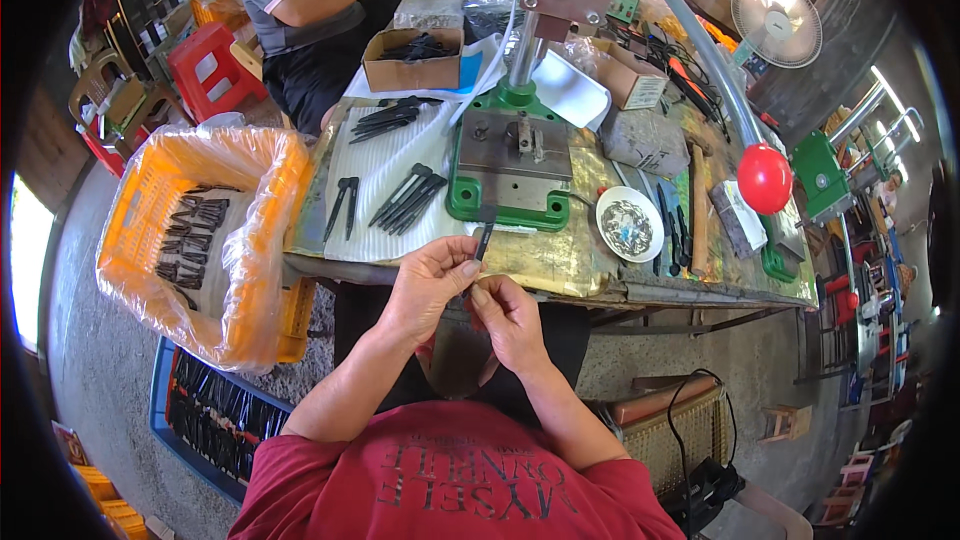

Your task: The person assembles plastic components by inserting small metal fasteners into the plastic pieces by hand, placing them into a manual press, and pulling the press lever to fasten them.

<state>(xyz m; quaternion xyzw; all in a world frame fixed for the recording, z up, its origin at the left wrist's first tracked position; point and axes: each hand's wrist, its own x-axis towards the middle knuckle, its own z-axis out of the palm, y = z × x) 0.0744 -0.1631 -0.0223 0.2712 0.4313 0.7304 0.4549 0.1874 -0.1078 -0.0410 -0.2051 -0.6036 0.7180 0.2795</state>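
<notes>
My left hand (432, 288) pinches a slim black part with a squared head (485, 236), held upright at the front edge of the bench. Close beside it, my right hand (508, 322) has its thumb and fingers closed at the part's lower end, which the fingers hide. Just beyond stands a green press (510, 165) with a bare metal bed. On a white foam sheet (365, 195) to its left lie several similar black parts (410, 198) in loose groups. A white bowl (630, 224) of small metal pieces sits right of the press.
An orange crate (135, 225) lined with clear plastic holds rows of black parts at left. A blue crate (165, 390) stands below it. The press's red ball lever (764, 179) juts out at right, near a hammer handle (698, 210). A co-worker (310, 10) sits beyond a cardboard box (412, 72).
</notes>
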